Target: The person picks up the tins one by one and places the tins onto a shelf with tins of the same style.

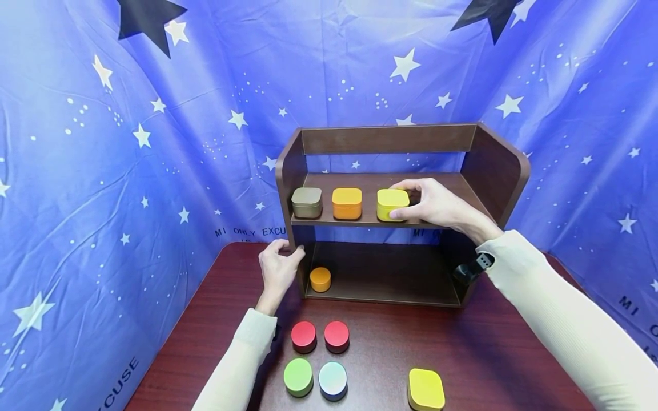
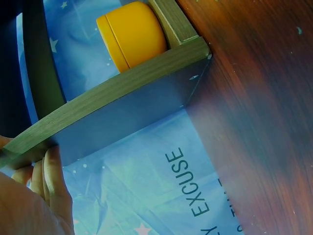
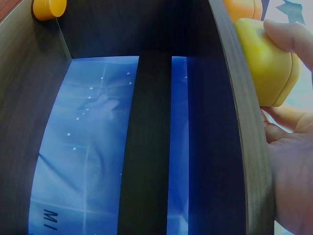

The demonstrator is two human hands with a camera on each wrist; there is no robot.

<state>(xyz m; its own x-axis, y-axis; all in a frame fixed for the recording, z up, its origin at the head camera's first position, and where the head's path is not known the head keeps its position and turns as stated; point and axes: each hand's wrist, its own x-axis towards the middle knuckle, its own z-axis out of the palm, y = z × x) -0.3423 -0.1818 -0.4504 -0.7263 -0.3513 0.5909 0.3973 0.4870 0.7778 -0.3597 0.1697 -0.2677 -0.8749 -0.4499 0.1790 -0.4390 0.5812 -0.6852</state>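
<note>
On the upper board of a dark brown two-tier shelf (image 1: 385, 274), my right hand (image 1: 437, 205) holds a yellow rounded-square tin (image 1: 393, 205) between thumb and fingers. In the right wrist view this yellow tin (image 3: 264, 63) sits right at the board's front edge. To its left stand an orange square tin (image 1: 346, 204) and an olive-grey one (image 1: 307, 202). My left hand (image 1: 278, 267) grips the front edge of the shelf's left side panel; in the left wrist view its fingers (image 2: 53, 171) lie along the outer face. Beside that panel, an orange round tin (image 1: 320, 279) rests on the lower board.
On the reddish-brown table (image 1: 380, 337) before the shelf stand two red round tins (image 1: 304, 337), a green one (image 1: 298, 377) and a pale blue one (image 1: 333, 381). Another yellow square tin (image 1: 426, 389) lies nearer the front right. Blue star-patterned cloth (image 1: 205, 142) hangs around the table.
</note>
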